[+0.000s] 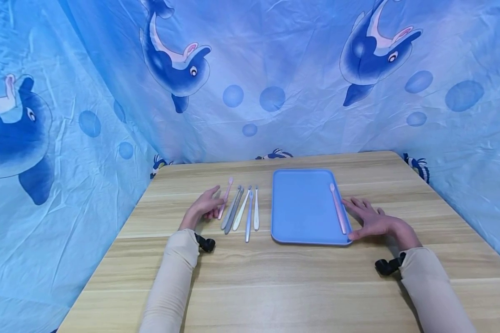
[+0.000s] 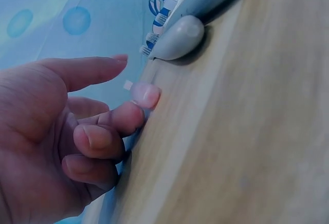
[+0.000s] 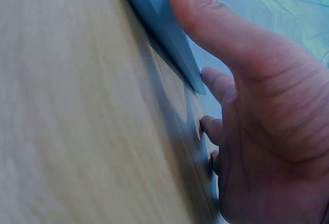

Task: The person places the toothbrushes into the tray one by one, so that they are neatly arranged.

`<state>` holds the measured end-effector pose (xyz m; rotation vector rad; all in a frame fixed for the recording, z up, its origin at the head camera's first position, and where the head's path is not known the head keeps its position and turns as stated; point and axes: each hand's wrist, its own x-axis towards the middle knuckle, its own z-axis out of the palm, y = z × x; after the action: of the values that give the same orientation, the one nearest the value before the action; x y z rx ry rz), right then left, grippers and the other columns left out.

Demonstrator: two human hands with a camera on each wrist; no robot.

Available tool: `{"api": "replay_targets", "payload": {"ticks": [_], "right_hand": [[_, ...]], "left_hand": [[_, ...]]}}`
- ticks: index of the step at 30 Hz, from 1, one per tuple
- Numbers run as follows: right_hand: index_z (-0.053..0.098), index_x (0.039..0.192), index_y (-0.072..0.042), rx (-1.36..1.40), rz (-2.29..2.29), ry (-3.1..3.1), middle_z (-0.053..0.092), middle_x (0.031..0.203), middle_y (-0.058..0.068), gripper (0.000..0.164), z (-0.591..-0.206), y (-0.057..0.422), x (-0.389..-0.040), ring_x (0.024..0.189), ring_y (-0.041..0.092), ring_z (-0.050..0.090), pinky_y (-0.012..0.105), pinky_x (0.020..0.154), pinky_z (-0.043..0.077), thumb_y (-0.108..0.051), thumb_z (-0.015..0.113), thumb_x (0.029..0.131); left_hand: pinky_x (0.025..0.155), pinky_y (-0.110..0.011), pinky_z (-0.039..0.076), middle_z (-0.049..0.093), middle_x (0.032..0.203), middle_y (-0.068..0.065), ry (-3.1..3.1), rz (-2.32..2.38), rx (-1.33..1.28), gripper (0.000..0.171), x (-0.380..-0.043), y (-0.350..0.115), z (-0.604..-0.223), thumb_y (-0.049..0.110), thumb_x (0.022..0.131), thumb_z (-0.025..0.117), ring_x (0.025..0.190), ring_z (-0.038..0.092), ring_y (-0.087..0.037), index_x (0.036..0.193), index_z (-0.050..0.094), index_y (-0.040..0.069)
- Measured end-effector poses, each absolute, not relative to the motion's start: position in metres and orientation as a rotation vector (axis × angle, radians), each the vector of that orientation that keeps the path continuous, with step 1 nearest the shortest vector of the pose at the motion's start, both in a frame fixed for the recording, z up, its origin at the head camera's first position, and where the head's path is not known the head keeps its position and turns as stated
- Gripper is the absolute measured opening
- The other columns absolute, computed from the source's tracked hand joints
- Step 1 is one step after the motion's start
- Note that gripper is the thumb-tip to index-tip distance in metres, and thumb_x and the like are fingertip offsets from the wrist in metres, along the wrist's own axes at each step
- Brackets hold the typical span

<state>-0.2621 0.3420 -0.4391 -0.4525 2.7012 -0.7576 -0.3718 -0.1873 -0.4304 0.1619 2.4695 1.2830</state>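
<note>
Just beside a pink toothbrush [image 1: 225, 203], my left hand [image 1: 207, 204] hovers with thumb and forefinger apart and the other fingers bent. In the left wrist view the rounded pink handle end [image 2: 146, 95] shows past the fingertips, not pinched. The pink one is leftmost in a row of toothbrushes: two grey ones [image 1: 232, 213], a pale yellowish one [image 1: 241, 212], a blue one [image 1: 248, 219] and a white one [image 1: 256, 210]. My right hand [image 1: 372, 219], fingers spread, rests at the right edge of a blue tray [image 1: 302, 208]. Another pink toothbrush [image 1: 338, 210] lies inside the tray along that side.
Everything lies on a wood-grain table [image 1: 266, 286]. A blue dolphin-print cloth [image 1: 250, 60] hangs behind the table and along its sides. Black wrist mounts sit on both sleeves, the left one [image 1: 206, 243] near the toothbrush handles.
</note>
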Motion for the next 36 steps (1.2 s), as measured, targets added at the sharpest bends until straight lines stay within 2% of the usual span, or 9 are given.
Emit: {"api": "replay_targets", "payload": {"ticks": [9,16,23,36], "right_hand": [[0.012,0.162,-0.014,-0.453,-0.763,2.7,-0.001,0.163,0.035,0.117,-0.4392,0.3417,-0.2621,0.144,0.066,-0.009,0.088,0.103,-0.006,-0.053,0.08,0.074],[0.013,0.161,-0.013,-0.467,-0.771,2.699,-0.001,0.163,0.036,0.117,-0.4386,0.342,-0.2616,0.144,0.066,-0.009,0.088,0.102,-0.005,-0.051,0.08,0.075],[0.013,0.161,-0.013,-0.455,-0.766,2.701,-0.002,0.163,0.035,0.117,-0.4377,0.3407,-0.2612,0.144,0.066,-0.009,0.088,0.103,-0.005,-0.053,0.08,0.075],[0.014,0.161,-0.011,-0.459,-0.774,2.697,-0.001,0.163,0.035,0.116,-0.4379,0.3412,-0.2611,0.144,0.066,-0.009,0.088,0.102,-0.006,-0.052,0.08,0.075]], "left_hand": [[0.038,-0.023,0.038,0.052,0.051,0.0,2.469,1.235,0.136,0.095,-0.3697,-0.1852,-0.4305,0.024,0.092,0.069,0.04,0.045,-0.009,0.163,0.007,0.017],[0.037,-0.023,0.038,0.052,0.05,0.001,2.513,1.171,0.109,0.094,-0.3673,-0.1816,-0.4294,0.025,0.092,0.071,0.039,0.044,-0.009,0.163,0.009,0.018],[0.036,-0.023,0.039,0.053,0.05,0.0,2.524,1.136,0.131,0.091,-0.3645,-0.18,-0.4287,0.023,0.095,0.069,0.038,0.044,-0.009,0.163,0.009,0.012],[0.036,-0.024,0.041,0.054,0.05,-0.002,2.537,1.049,0.228,0.079,-0.3632,-0.1783,-0.4269,0.021,0.1,0.06,0.037,0.046,-0.01,0.162,0.012,0.011]]}}
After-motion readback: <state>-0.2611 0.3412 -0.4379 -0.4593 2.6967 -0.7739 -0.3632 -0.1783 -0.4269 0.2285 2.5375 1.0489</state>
